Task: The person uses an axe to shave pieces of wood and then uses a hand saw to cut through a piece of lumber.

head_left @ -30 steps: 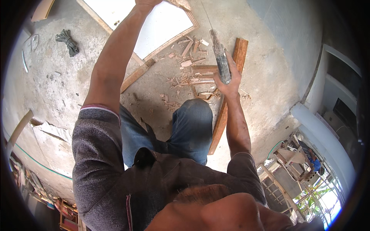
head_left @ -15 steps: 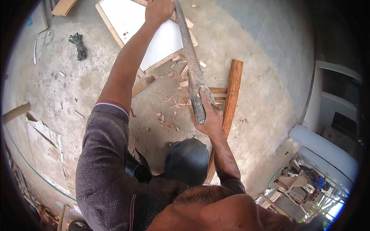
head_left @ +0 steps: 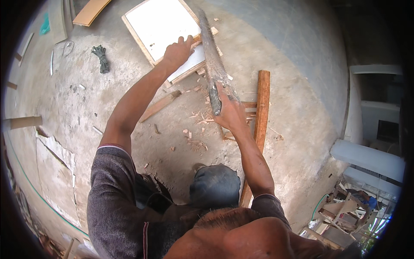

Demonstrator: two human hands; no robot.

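My right hand (head_left: pixel 230 113) is closed around the dark handle of a hand saw (head_left: pixel 212 52). Its long, worn blade points away from me, with teeth along the right edge. The blade crosses a narrow wooden strip (head_left: pixel 214 31) by the right side of a wood-framed white panel (head_left: pixel 161 28). Lying over the panel, my left hand (head_left: pixel 177 54) has its fingers bent onto the strip's left part, close to the blade. The fingers cover some of the strip, and I cannot tell how deep the teeth sit.
A reddish-brown beam (head_left: pixel 261 105) lies right of my right hand. Wood chips (head_left: pixel 196 144) litter the concrete floor before my knee. A short wooden piece (head_left: pixel 160 105) rests below the panel. Further left lies a bundled dark rope (head_left: pixel 101 59); scrap wood (head_left: pixel 345 211) is piled at lower right.
The saw and my right hand have moved forward, away from me. My left hand sits lower in the picture, nearer me on the panel. More of the panel shows.
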